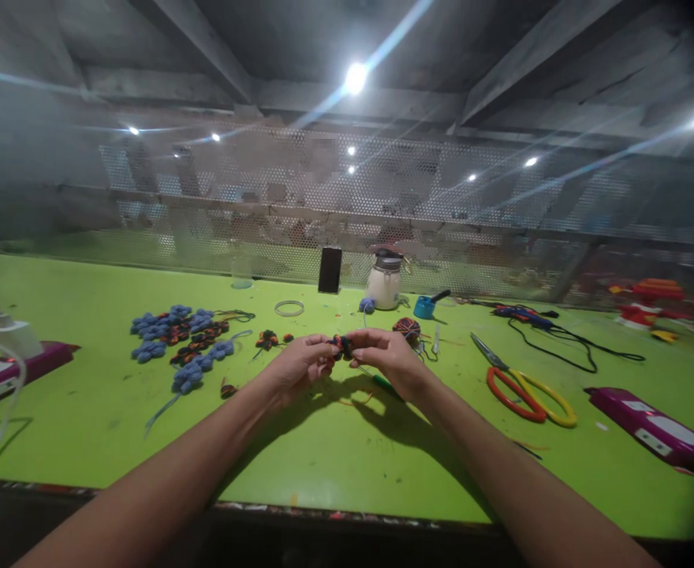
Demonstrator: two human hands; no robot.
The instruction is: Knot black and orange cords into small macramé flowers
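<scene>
My left hand (297,364) and my right hand (386,353) meet above the middle of the green table (323,442). Between their fingertips they pinch a small knotted cord piece (341,345), dark with orange and blue in it. Both hands are closed on it. A green stick-like thing (386,386) lies on the table under my right wrist. To the left lies a pile of blue and orange-black knotted cord flowers (181,339). A small orange-black piece (267,340) sits just left of my left hand. A ball of multicoloured cord (407,327) rests behind my right hand.
Scissors with red and yellow handles (521,386) lie at the right, with a magenta box (654,430) beyond. A black cable tool (530,317), a white jar (384,282), a black phone (330,270), a ring (289,308) stand farther back. Charger on magenta box (9,359) at left.
</scene>
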